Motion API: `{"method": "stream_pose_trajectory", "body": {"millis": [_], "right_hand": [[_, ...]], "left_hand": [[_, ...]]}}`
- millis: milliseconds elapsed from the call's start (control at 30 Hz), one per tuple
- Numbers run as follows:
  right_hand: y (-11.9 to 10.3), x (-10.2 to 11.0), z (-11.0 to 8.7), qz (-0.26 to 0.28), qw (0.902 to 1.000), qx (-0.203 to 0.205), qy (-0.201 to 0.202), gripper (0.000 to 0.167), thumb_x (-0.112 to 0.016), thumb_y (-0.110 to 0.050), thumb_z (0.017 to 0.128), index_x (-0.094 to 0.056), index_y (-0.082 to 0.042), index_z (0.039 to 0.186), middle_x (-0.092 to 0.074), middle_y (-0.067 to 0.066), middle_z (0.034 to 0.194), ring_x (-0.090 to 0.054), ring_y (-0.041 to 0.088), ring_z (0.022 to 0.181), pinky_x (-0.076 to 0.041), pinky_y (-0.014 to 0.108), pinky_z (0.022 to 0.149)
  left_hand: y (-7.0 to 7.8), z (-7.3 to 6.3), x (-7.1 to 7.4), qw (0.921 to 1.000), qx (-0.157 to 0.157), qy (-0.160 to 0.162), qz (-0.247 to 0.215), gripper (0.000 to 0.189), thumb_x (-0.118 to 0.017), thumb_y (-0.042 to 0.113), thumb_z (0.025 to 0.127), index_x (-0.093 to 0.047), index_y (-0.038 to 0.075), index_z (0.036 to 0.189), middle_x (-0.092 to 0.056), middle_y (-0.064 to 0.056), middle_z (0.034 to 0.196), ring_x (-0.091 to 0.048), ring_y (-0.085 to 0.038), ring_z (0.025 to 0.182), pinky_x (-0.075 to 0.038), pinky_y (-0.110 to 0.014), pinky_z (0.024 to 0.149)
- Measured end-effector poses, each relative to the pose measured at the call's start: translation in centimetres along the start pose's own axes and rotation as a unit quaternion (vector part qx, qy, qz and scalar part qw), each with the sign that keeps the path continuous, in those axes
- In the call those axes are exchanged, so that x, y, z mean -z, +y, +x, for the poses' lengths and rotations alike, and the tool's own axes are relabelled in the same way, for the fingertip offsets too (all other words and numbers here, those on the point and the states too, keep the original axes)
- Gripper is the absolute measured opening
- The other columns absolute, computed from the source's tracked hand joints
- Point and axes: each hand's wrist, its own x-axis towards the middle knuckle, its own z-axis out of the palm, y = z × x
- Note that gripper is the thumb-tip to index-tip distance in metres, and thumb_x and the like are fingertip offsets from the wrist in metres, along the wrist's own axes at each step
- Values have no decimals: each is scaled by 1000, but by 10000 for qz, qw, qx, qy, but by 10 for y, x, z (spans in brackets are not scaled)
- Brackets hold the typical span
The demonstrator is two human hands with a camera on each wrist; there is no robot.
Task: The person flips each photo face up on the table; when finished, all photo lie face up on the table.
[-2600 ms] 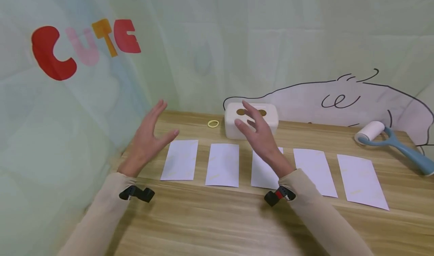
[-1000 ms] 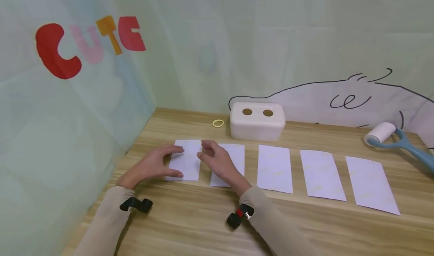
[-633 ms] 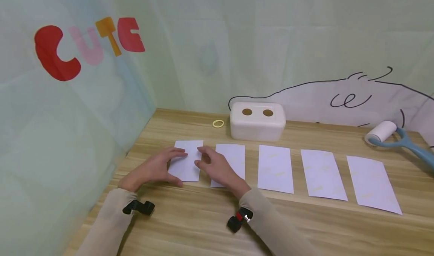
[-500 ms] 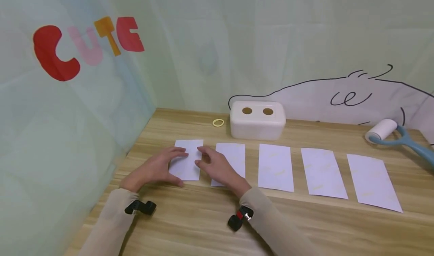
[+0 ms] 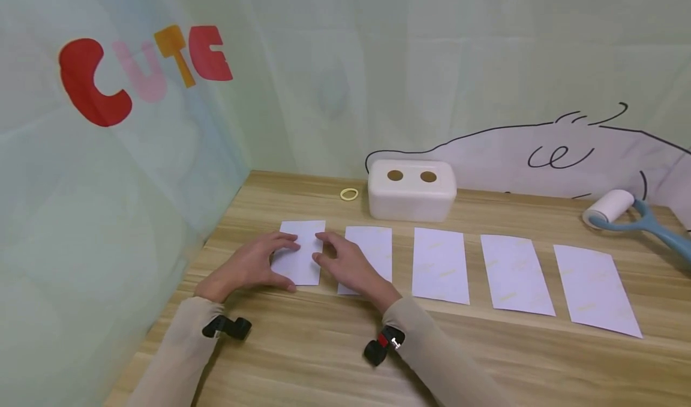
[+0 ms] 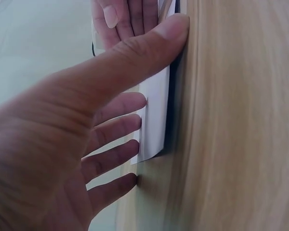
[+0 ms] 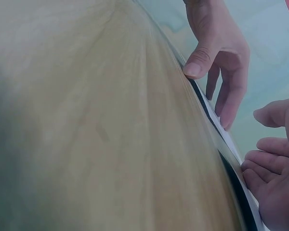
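Several white paper sheets with faint yellow marks lie in a row on the wooden table. At the leftmost sheet (image 5: 303,257), the left hand (image 5: 251,263) spreads its fingers over the left side, its thumb by the near edge. The left wrist view shows its fingertips at the surface of the sheet (image 6: 155,110), whose edge has a dark strip beneath it. The right hand (image 5: 351,266) is over the second sheet (image 5: 378,251), its bent fingertips beside the leftmost sheet's right edge. Whether they touch it I cannot tell. Neither hand visibly pinches anything.
Further right lie a third sheet (image 5: 440,266), a fourth sheet (image 5: 516,275) and a fifth sheet (image 5: 596,290). Behind are a yellow ring (image 5: 349,190), a white box (image 5: 412,203) with two round holes, and a blue-handled lint roller (image 5: 610,209). A printed cloth (image 5: 302,65) walls the back and left.
Both hands have come down from the air to the leftmost sheet. Over the last second the left thumb has moved down to the near edge; in the last half second the hands barely move.
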Motion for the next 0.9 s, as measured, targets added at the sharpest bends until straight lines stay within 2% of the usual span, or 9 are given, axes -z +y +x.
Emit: {"method": "stream_pose_trajectory", "body": {"millis": [233,400,633,733,900], "right_hand": [[0,0,-1,42,10000,-20,-6,52,-64,-29,105,-57,-7,151,-59,13,152,-49,29,145,-36,46,120],[0,1,0,40,10000,-62,19,49,-64,-29,105,-59,-9,150,-61,11,149,-53,27,141,-39,44,118],[0,3,1,314,9989,80,333,32,-65,-17,104,-69,-2,132,-73,11,126,-69,25,116,-54,38,102],[-1,4,1,162,9983,152,541,25,-64,-11,102,-73,0,123,-75,9,114,-70,23,107,-56,36,95],[-2,6,2,-99,9973,83,720,18,-65,-7,99,-75,-2,113,-75,6,104,-69,21,99,-56,33,89]], "left_hand": [[-2,0,-1,10000,50,-26,-34,78,-96,49,74,-72,6,133,-59,-14,152,-47,-45,143,-39,-63,114],[-6,-1,-1,9997,61,36,-249,71,-92,52,78,-74,9,132,-59,-11,152,-50,-41,142,-40,-61,114],[-9,-4,1,9976,57,187,-666,55,-89,48,85,-78,14,126,-62,-7,150,-53,-39,140,-41,-60,114],[-9,-4,3,9964,59,192,-825,50,-87,44,87,-79,12,125,-62,-8,149,-54,-39,139,-40,-60,114],[-10,-4,5,9940,79,138,-1078,47,-85,39,92,-78,9,127,-62,-9,149,-54,-40,139,-41,-61,114]]}}
